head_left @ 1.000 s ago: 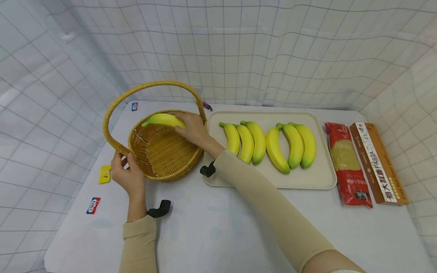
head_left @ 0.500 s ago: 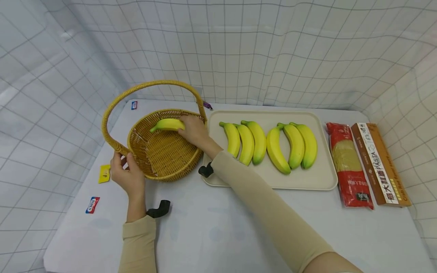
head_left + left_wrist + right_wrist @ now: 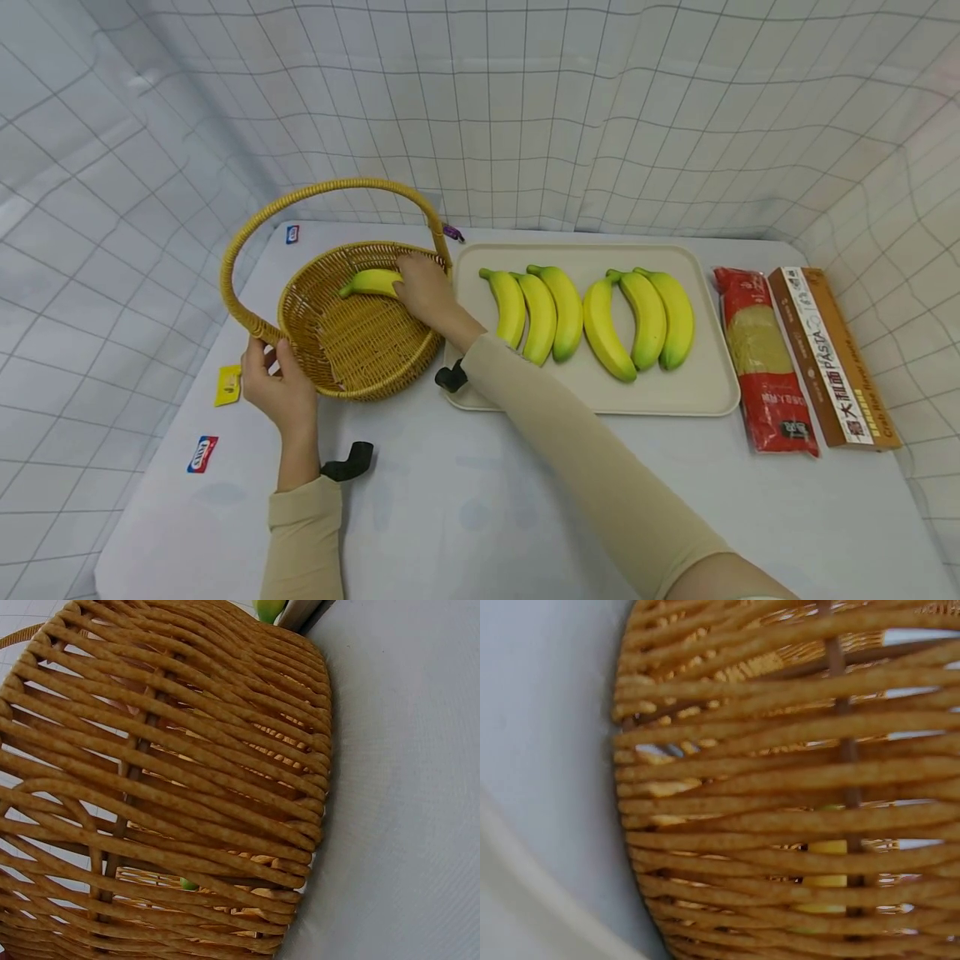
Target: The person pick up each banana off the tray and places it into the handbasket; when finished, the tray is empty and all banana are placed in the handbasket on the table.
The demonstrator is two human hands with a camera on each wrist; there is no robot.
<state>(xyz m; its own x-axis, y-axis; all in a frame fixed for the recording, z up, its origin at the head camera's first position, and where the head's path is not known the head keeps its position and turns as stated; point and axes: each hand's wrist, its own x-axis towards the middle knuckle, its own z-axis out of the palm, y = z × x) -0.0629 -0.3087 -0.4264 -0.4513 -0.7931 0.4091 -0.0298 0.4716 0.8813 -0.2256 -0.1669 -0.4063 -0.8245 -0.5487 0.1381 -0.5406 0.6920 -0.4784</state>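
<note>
A wicker basket (image 3: 367, 346) with a tall arched handle (image 3: 360, 182) stands at the left of the table in the head view. My left hand (image 3: 281, 387) grips it at the rim, where the handle's near end joins. Reaching over the opposite side, my right hand (image 3: 426, 292) holds a banana (image 3: 371, 282) by one end, low inside the basket; the fingertips are hidden behind the hand. In the left wrist view the basket's woven wall (image 3: 202, 757) fills most of the picture. Yellow of the banana (image 3: 825, 880) shows through the weave in the right wrist view.
Right of the basket lies a beige tray (image 3: 675, 396) with several bananas (image 3: 567, 312) in two groups. Beyond it are a red noodle packet (image 3: 767, 358) and a pasta box (image 3: 832, 358). Small wrappers (image 3: 228, 385) lie left of the basket, and a purple one (image 3: 453, 233) behind it.
The right hand has lowered the banana from rim height down into the basket, shifting it slightly right. The left hand keeps its grip on the basket.
</note>
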